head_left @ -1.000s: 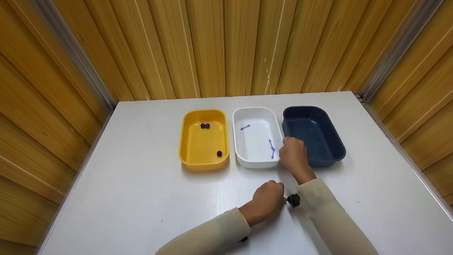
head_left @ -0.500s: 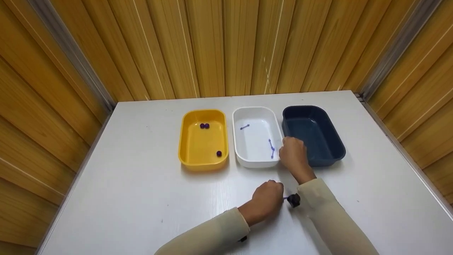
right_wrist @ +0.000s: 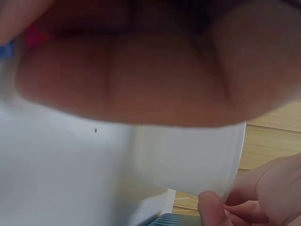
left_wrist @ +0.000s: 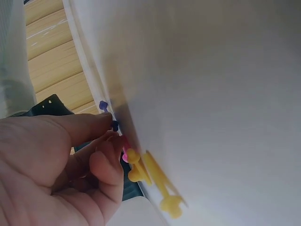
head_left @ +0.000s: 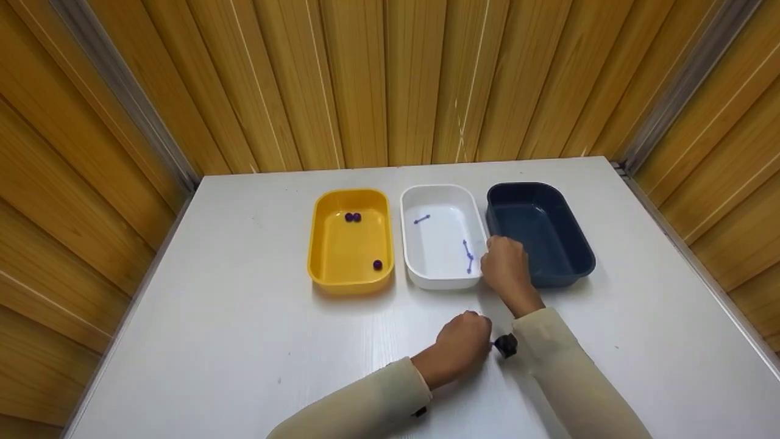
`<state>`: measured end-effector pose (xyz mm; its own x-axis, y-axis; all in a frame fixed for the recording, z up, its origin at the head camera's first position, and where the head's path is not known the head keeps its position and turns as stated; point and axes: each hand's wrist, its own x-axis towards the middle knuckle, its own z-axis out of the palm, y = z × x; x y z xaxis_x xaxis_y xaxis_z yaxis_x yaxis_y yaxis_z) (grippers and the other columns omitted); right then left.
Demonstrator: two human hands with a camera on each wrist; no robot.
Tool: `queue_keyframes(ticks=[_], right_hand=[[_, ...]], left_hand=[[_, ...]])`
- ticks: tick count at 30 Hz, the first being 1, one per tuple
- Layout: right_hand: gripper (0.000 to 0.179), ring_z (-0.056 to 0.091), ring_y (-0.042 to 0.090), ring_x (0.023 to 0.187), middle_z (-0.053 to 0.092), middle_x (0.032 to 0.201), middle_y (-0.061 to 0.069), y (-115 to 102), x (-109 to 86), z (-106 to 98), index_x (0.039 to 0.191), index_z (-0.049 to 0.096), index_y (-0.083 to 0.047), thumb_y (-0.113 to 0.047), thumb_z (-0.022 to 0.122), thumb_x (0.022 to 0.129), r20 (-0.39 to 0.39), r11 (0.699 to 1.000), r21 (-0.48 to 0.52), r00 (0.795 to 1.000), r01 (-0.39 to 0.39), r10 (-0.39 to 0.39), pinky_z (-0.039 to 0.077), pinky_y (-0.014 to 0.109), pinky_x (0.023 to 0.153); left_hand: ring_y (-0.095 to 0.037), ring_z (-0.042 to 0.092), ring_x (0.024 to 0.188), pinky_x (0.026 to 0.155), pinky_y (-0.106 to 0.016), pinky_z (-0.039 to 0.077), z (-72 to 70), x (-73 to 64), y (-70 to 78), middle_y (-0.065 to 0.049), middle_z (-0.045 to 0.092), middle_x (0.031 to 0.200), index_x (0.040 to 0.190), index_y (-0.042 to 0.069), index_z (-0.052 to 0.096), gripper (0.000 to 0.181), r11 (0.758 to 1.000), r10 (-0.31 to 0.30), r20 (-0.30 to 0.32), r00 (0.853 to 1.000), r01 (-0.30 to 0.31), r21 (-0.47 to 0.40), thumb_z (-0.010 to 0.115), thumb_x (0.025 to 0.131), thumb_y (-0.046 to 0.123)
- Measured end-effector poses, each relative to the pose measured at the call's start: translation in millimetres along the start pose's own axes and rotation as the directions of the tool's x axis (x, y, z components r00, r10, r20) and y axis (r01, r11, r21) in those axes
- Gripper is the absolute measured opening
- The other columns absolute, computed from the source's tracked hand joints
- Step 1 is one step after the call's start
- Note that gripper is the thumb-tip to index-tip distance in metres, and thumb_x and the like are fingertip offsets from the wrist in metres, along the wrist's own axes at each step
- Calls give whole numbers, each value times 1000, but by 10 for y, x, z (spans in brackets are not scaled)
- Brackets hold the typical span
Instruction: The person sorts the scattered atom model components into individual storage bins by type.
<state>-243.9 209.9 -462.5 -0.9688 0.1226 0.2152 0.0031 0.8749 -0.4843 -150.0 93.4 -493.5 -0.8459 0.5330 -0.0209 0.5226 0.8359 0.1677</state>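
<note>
My left hand point(head_left: 460, 344) is low over the white table near my right wrist. In the left wrist view its thumb and finger pinch a small purple stick with knobbed ends point(left_wrist: 104, 106). Close by its fingertips are yellow knobbed sticks point(left_wrist: 136, 170) and a pink piece point(left_wrist: 125, 156); the left hand hides these in the head view. My right hand point(head_left: 504, 263) grips the near right rim of the white tray point(head_left: 442, 282), thumb against the wall in the right wrist view. Several purple sticks point(head_left: 422, 219) lie in that tray. Blurred left fingers point(right_wrist: 141, 80) fill the upper right wrist view.
A yellow tray point(head_left: 350, 285) holds 3 dark purple beads point(head_left: 378, 264) to the left. To the right of the white tray stands a dark blue tray point(head_left: 539, 238). A black wrist camera point(head_left: 506, 346) sits beside my left fingertips. Wood-look panels point(head_left: 408, 79) enclose the table.
My left hand shifts very slightly, and a bit of purple shows beside its fingertips from half a second ago on. The right hand stays at the white tray; the trays have not moved.
</note>
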Motion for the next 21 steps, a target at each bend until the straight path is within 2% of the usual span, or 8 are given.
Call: queue_keyframes(ticks=[5,9,11,15,17,21], right_hand=[[37,42,27,66,33,63,3,-2,8,-9,62,33,-14,7,54,84,2,1000,-8,1000,9,-9,40,45,62],[36,51,31,68,41,63,6,0,-2,-14,62,35,-13,6,55,85,1,1000,-18,1000,9,-9,46,51,65],[33,56,33,71,47,65,10,-3,-3,-16,62,38,-12,5,55,86,4,1000,-19,1000,4,-4,48,54,68],[30,61,38,76,55,70,16,-3,-5,-16,64,41,-10,4,55,87,7,1000,-12,1000,-3,3,50,57,71],[30,63,40,78,57,70,18,-2,-6,-15,63,41,-11,4,54,86,2,1000,-11,1000,5,-5,50,58,72],[30,65,44,79,57,68,21,4,-9,-9,62,40,-11,5,55,84,-21,999,-14,999,31,-31,51,59,72]], left_hand=[[-7,64,67,56,-22,53,1,4,-3,1,71,78,84,14,75,9,1000,22,-22,1000,-22,19,72,92,17],[-7,63,65,53,-22,52,12,-16,-13,0,70,76,83,14,74,10,999,22,-43,999,-20,41,69,92,13],[-7,63,65,52,-22,52,18,-30,-27,0,70,75,83,14,74,11,997,24,-69,997,-19,70,68,92,13],[-9,63,62,48,-23,50,29,-66,-73,-1,69,72,80,14,73,10,997,29,-130,991,-20,74,69,90,11],[-9,62,61,48,-23,49,32,-84,-106,-1,68,70,78,14,72,11,999,32,-151,988,-27,39,70,88,10],[-9,59,59,49,-23,47,27,-99,-180,-1,67,69,76,13,71,14,995,19,-134,991,-32,-93,68,88,7]])
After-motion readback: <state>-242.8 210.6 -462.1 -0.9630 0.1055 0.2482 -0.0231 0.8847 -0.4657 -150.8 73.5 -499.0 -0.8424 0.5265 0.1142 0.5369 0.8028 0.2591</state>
